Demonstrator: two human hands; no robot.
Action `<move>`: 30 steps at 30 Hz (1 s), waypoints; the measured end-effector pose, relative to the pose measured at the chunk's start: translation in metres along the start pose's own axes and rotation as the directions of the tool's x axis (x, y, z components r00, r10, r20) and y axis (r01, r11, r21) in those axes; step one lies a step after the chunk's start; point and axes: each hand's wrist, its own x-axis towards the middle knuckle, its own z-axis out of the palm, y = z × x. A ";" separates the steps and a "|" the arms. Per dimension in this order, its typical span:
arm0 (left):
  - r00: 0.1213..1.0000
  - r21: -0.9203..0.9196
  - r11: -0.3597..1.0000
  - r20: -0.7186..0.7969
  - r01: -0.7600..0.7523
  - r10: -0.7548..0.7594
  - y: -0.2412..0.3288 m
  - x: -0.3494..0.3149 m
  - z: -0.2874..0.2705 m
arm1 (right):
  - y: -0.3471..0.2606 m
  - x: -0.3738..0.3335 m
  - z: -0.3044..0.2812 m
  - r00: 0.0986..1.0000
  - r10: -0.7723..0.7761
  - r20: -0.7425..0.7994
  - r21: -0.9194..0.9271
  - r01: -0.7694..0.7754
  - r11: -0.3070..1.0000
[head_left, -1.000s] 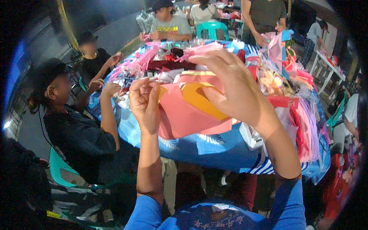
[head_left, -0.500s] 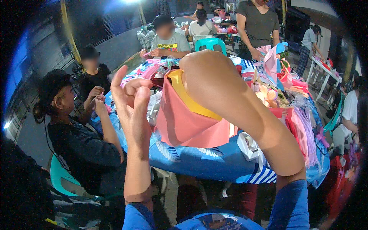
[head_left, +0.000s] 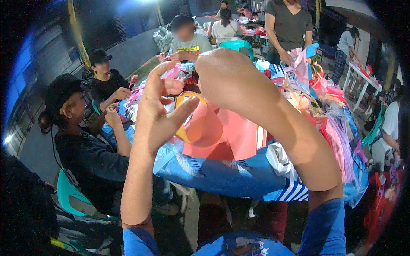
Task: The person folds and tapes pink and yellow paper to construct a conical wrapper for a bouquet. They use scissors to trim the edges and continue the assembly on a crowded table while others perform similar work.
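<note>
A wrap of coral-pink paper (head_left: 241, 134) with a yellow paper (head_left: 182, 130) layer curling at its left edge is held before me, over the near side of the table. My right hand (head_left: 224, 74) bends over the top of the wrap and grips it; its fingers are mostly hidden behind the wrist and paper. At the wrap's left side is my left hand (head_left: 160, 100), its thumb lying across the yellow edge and its fingers curved and apart. Dark red, shiny material (head_left: 190, 83) shows between the hands.
A blue patterned cloth (head_left: 213, 177) covers the table. White tape dispenser-like object (head_left: 277, 158) lies right of the wrap. Artificial flowers (head_left: 299, 102) and pink and lilac strips (head_left: 339, 145) crowd the right side. Co-workers sit at left (head_left: 85, 141) and across (head_left: 190, 40); another person stands (head_left: 288, 27) at back right.
My left hand has moved right, its thumb now over the yellow paper. The wrap has turned, its yellow layer now curling at the left. My right hand has shifted slightly left.
</note>
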 end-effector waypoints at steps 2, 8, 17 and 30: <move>0.991 0.157 0.987 -0.130 0.037 -0.016 -0.029 -0.008 0.004 | 0.007 -0.003 0.013 0.999 0.052 -0.009 -0.011 -0.052 0.999; 0.697 -0.674 0.738 -0.535 -0.011 -0.478 -0.060 -0.095 0.041 | -0.021 -0.050 0.049 0.970 0.231 -0.081 0.529 -0.154 0.834; 0.669 -0.790 0.601 -0.384 0.118 -0.636 -0.063 -0.144 0.117 | -0.081 -0.195 0.089 0.668 0.739 0.085 0.905 -0.362 0.224; 0.696 -0.894 0.443 -0.274 0.071 -0.664 -0.048 -0.106 0.145 | -0.076 -0.218 0.078 0.966 0.246 0.080 0.881 -0.184 0.436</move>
